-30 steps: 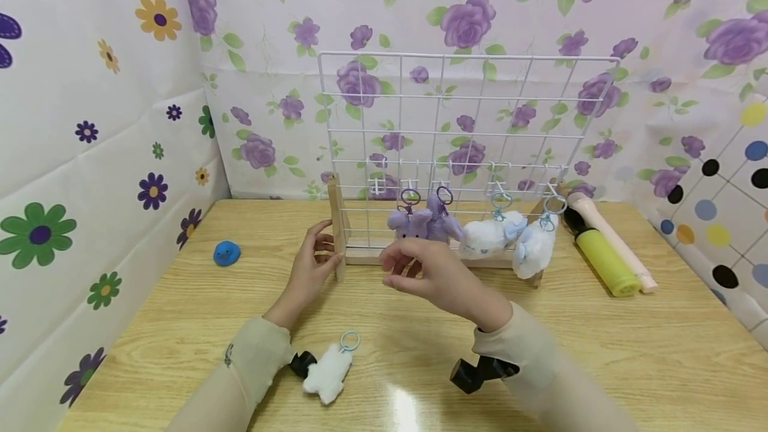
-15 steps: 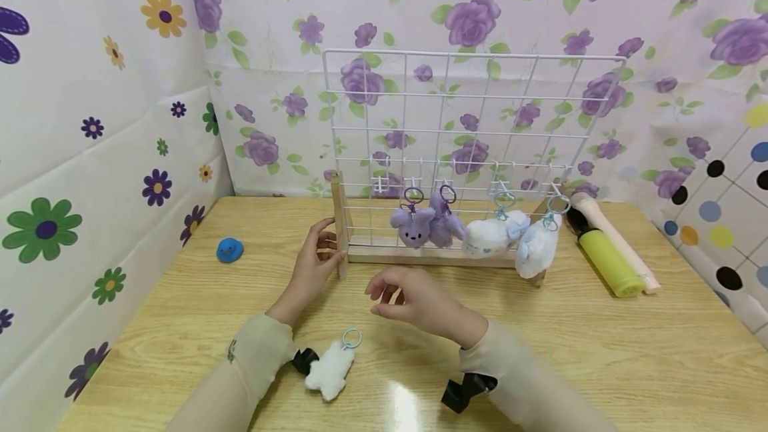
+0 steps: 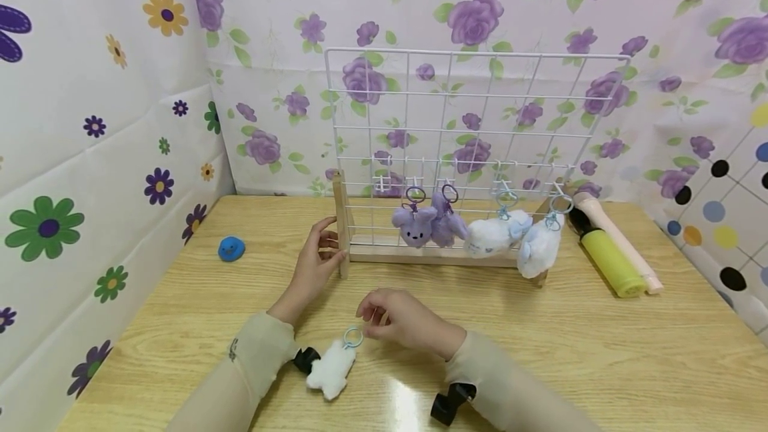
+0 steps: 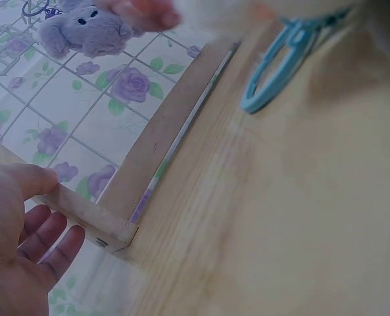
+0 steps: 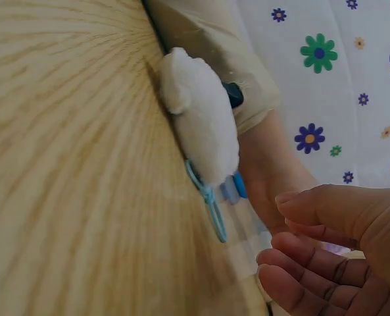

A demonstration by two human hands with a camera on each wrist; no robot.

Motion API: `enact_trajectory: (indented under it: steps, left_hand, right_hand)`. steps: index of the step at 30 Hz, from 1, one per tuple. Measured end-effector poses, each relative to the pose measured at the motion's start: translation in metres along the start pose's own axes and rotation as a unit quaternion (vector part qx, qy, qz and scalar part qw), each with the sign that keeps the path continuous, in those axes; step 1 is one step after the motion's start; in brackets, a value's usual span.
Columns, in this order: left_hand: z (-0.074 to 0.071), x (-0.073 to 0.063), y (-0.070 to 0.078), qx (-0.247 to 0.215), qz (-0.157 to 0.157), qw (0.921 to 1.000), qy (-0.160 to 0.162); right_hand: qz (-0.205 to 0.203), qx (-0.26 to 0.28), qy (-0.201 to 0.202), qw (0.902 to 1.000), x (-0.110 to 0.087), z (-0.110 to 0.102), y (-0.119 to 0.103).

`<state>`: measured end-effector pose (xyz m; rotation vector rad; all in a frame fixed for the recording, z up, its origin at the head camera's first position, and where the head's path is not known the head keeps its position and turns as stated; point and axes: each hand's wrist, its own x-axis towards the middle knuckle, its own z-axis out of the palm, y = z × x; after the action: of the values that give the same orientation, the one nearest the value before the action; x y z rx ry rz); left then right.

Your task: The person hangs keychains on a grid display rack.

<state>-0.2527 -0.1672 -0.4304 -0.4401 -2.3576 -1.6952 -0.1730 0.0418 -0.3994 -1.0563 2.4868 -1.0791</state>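
In the head view my left hand (image 3: 315,257) holds the left wooden upright (image 3: 341,225) of a white wire grid rack (image 3: 447,93). The left wrist view shows its thumb on one side of the wood and its fingers on the other. A white plush keychain (image 3: 330,370) with a light blue ring (image 3: 353,337) lies on the table. My right hand (image 3: 399,322) hovers just right of that ring, apart from it, fingers loosely bent with nothing between them. Two purple plush keychains (image 3: 415,226) and two white-and-blue plush keychains (image 3: 498,235) hang from hooks on the grid.
A small blue duck toy (image 3: 231,249) sits at the table's left. Beyond the rack's right end lie a yellow-green cylinder with a black end (image 3: 612,262) and a pale pink tube (image 3: 621,242). An unfilled white hook (image 3: 381,184) is on the grid's left. Patterned cloths surround the table (image 3: 540,352).
My right hand has moved down and left, away from the hanging purple keychains and toward the white keychain's ring on the table. The left hand has stayed on the upright.
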Motion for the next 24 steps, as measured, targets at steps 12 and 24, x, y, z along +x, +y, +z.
enact_trajectory:
  steps: [12,24]
  left_hand:
    - [0.001,-0.002,-0.003,-0.005,0.039,0.9992,0.009]
    - [0.0,0.0,-0.001,-0.002,0.002,1.0,-0.004]
  right_hand:
    - [0.01,-0.066,-0.004,0.9978,0.009,0.016,0.005]
    - [0.01,-0.098,-0.015,0.995,0.012,0.021,0.005]
